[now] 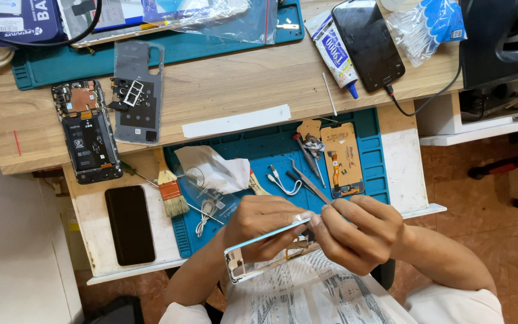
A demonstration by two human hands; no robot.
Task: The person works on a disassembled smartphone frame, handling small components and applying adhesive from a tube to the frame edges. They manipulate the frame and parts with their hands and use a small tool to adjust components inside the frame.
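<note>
Clamping one phone frame (253, 255), left hand (262, 225) and right hand (355, 231) grip together; two phones nearby.

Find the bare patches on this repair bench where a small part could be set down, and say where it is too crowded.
Free: the wood strip between the grey back cover and the glue tube; the white board right of the blue mat. Crowded: the mat itself, with tissue, tweezers and screen part above both hands.
</note>
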